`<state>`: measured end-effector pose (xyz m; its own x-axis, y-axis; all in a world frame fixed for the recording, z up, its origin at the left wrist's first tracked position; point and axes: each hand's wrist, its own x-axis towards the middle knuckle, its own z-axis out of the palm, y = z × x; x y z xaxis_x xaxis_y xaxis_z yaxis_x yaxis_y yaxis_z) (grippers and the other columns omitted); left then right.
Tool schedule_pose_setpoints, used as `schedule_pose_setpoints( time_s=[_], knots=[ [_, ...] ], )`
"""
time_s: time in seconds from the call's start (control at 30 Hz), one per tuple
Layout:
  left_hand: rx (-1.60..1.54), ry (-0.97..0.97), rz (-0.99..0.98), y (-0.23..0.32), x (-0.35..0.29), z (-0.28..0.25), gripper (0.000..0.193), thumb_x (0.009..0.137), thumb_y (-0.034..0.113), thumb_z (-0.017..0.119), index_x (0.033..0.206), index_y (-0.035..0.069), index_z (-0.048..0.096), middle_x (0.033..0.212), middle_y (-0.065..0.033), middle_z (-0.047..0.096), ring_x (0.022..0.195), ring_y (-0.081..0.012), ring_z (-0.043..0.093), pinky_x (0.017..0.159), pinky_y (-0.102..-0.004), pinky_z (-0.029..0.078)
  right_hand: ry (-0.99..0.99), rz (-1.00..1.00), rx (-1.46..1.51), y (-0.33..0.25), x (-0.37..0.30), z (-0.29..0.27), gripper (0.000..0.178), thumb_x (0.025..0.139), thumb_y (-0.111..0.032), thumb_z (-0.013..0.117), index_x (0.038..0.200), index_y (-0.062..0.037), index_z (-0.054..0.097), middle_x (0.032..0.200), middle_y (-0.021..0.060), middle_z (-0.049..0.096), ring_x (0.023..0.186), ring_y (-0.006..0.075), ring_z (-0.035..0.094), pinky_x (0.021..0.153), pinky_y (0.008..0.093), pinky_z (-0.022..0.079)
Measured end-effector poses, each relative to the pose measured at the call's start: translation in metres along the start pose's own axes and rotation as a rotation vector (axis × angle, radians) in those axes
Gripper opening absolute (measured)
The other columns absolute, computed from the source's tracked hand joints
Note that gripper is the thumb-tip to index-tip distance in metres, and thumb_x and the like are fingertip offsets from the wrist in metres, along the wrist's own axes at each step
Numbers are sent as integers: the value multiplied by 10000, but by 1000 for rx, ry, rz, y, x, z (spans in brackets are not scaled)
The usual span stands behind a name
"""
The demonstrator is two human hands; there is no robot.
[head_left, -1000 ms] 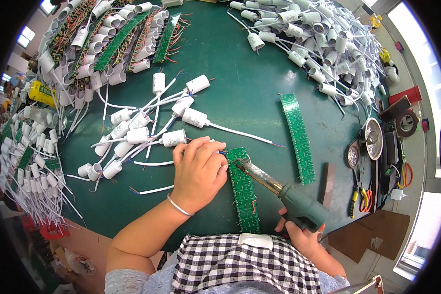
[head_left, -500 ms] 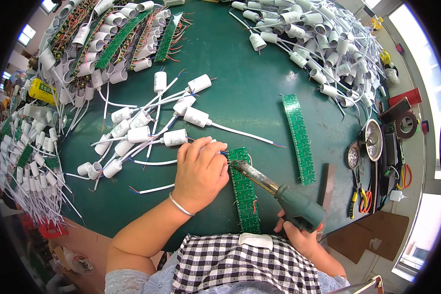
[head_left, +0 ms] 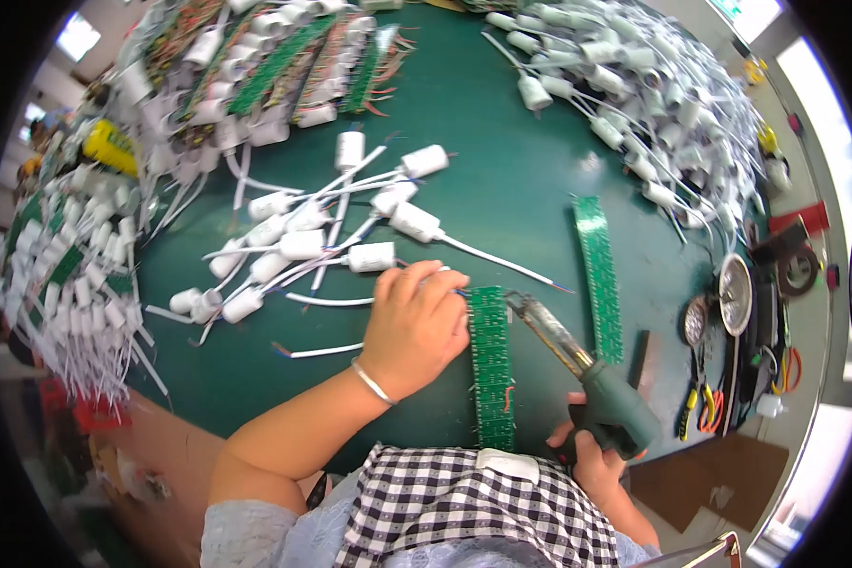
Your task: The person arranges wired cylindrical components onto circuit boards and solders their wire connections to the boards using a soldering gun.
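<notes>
My left hand (head_left: 413,327) is closed with fingertips pinched at the upper left edge of a green circuit board strip (head_left: 491,364). A blue wire (head_left: 461,292) shows at those fingertips, and a bit of white shows behind the fingers; the rest of what they hold is hidden. My right hand (head_left: 596,464) grips a dark green soldering gun (head_left: 618,409) by its handle. Its metal tip points up and left, just right of the board's top end and apart from it. A short orange-red wire (head_left: 509,398) sits on the board's right edge.
Loose white cylindrical caps with cables (head_left: 301,245) lie left of the board. A second green strip (head_left: 596,279) lies to the right. Large piles of white caps (head_left: 634,85) and wired boards (head_left: 284,66) stand behind. Pliers (head_left: 707,412), a metal dish (head_left: 735,293) and tape (head_left: 798,271) line the right edge.
The soldering gun's tip has moved from the board's upper left edge, by my left fingertips, to beyond its right side. My left hand keeps its pinch. The whole view has shifted somewhat.
</notes>
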<state>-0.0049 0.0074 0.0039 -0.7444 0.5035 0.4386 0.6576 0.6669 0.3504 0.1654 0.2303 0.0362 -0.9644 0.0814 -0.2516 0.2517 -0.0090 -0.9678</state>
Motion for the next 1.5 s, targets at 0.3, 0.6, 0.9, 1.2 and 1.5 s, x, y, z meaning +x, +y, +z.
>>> schedule_pose_setpoints(
  time_s=[0.3, 0.6, 0.9, 1.2, 1.5],
  knots=[
    [-28, 48, 49, 0, -5, 4, 180, 688, 109, 667, 824, 82, 552, 1087, -46, 555, 1077, -263, 493, 867, -421, 368, 211, -150, 87, 4, 0, 9, 404, 838, -78, 509, 1195, 85, 411, 1105, 182, 543, 592, 191, 588, 537, 314, 523],
    [-183, 152, -23, -32, 53, -37, 222, 733, 157, 669, 899, 51, 566, 972, -92, 592, 955, -292, 537, 818, -394, 407, 289, -125, 134, 4, -3, 5, 385, 834, -96, 511, 1175, 74, 450, 907, 162, 584, 569, 178, 568, 556, 313, 511],
    [225, -332, -222, -93, 133, 6, 396, 735, 313, 727, 1025, 79, 593, 996, -95, 609, 994, -299, 573, 835, -380, 450, 258, -105, 162, 7, -3, 4, 421, 855, -184, 548, 1186, 59, 453, 730, 141, 604, 573, 186, 572, 578, 294, 486],
    [-55, 120, 397, 3, 110, -89, 333, 721, 59, 700, 1044, 103, 631, 962, -66, 586, 870, -248, 575, 734, -349, 479, 238, -82, 191, 8, 3, 0, 465, 832, -113, 544, 1241, 53, 400, 1168, 189, 518, 624, 218, 597, 578, 354, 536],
    [-116, -284, -31, 25, -37, -32, 174, 689, 124, 695, 832, 110, 595, 902, -34, 554, 801, -235, 536, 732, -372, 385, 180, -74, 230, 4, 0, -1, 446, 824, -40, 514, 1253, 30, 417, 1182, 169, 542, 660, 211, 605, 615, 341, 526]
  ],
)
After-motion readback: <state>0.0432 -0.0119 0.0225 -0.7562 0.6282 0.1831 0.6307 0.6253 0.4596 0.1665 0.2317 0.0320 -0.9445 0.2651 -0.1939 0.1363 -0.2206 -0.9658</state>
